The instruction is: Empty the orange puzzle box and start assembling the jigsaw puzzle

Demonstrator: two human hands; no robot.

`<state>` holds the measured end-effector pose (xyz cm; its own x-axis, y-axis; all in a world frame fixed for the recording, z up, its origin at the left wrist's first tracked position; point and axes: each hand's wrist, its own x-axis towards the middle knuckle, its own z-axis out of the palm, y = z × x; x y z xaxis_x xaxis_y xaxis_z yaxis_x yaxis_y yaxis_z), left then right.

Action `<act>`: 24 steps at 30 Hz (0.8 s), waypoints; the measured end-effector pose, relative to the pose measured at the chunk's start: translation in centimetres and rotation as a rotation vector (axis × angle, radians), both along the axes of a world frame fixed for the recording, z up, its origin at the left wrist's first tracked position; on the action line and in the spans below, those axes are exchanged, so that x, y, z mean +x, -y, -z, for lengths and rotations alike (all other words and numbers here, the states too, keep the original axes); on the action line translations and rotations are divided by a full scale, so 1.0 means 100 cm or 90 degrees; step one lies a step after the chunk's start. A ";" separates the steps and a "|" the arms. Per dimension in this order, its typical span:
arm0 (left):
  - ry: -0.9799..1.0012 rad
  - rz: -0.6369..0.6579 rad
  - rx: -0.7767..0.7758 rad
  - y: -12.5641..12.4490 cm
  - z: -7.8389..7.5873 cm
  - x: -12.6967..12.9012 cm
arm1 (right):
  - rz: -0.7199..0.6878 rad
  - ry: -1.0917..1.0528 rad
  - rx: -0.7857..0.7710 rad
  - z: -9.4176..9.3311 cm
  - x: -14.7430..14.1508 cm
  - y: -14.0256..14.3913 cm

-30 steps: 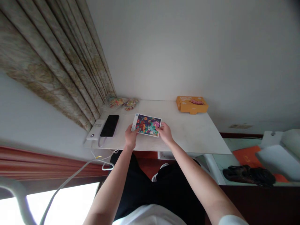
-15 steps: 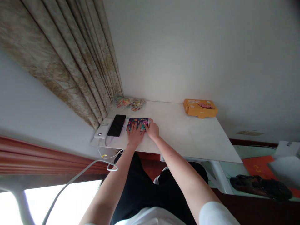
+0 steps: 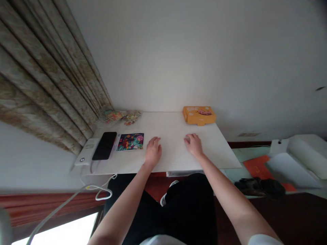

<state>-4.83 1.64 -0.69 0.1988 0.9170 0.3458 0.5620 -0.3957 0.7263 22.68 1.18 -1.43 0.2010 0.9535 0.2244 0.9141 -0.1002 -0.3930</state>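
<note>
My left hand [image 3: 153, 151] rests on the white table just right of a small colourful picture card [image 3: 130, 142], apart from it. Its fingers point forward with the thumb held out, and nothing is in it. Farther right, my right hand [image 3: 193, 144] lies on the tabletop with loosely bent, parted fingers and holds nothing visible. The card lies flat, a dark floral print with a pale border. Behind my right hand stands an orange puzzle box [image 3: 200, 115] with its front flap sticking out.
A black phone [image 3: 104, 146] and a white power bank [image 3: 87, 151] lie left of the card. Clear bags of colourful pieces [image 3: 130, 117] sit at the back left by the curtain [image 3: 56, 64]. A white cable [image 3: 58, 208] hangs past the table's left edge.
Both hands have come off the picture card and moved right, the right hand farther. The card stays flat beside the phone. The head view has shifted, moving the table leftward in the picture.
</note>
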 end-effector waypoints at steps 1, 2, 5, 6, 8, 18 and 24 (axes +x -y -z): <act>0.046 0.040 -0.018 -0.005 0.001 0.027 | 0.049 0.019 0.002 0.000 0.025 -0.001; 0.096 0.070 -0.047 -0.012 0.001 0.055 | 0.096 0.033 0.002 -0.001 0.047 -0.002; 0.241 0.100 -0.176 -0.037 -0.001 0.139 | 0.206 0.050 0.012 0.000 0.093 -0.006; 0.265 0.090 -0.210 -0.047 -0.004 0.164 | 0.229 0.047 0.016 0.000 0.102 -0.008; 0.272 0.059 -0.239 -0.067 -0.009 0.206 | 0.256 0.033 0.022 0.003 0.113 -0.012; 0.393 -0.092 -0.378 -0.130 -0.030 0.259 | 0.290 -0.059 0.023 0.008 0.121 -0.025; 0.511 -0.064 -0.372 -0.101 -0.036 0.209 | 0.358 -0.111 0.067 0.008 0.129 -0.020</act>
